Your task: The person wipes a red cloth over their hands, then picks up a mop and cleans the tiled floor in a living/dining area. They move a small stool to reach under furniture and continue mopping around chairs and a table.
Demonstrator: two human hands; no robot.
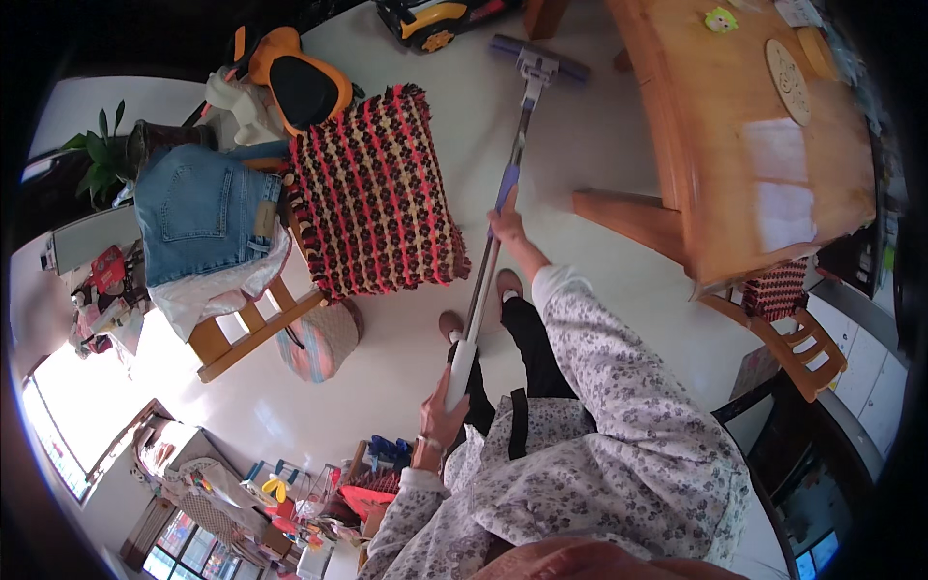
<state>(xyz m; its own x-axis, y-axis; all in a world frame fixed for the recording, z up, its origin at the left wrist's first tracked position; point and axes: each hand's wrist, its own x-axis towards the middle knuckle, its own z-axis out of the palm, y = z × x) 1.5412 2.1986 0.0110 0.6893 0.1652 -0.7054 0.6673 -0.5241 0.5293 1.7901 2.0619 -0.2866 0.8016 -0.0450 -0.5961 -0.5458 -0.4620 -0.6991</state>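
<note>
A sponge mop [481,299] with a metal pole runs from the person's waist out across the pale floor. Around the white end of its handle, my left hand [440,415] is closed, a bracelet on the wrist. My right hand [509,222] grips the pole farther out, just below the purple sleeve [507,186]. At the far end the wide purple-grey mop head [538,64] rests on the floor, near a leg of the wooden table. Both feet, in brown shoes [510,283], stand on either side of the pole.
A wooden chair [261,337] with a woven cushion [377,196] and draped jeans [199,210] stands left. A wooden table [725,145] with a splayed leg [629,222] is on the right. A yellow-black ride-on toy [435,25] sits beyond; a round stool [322,341] is beside the chair.
</note>
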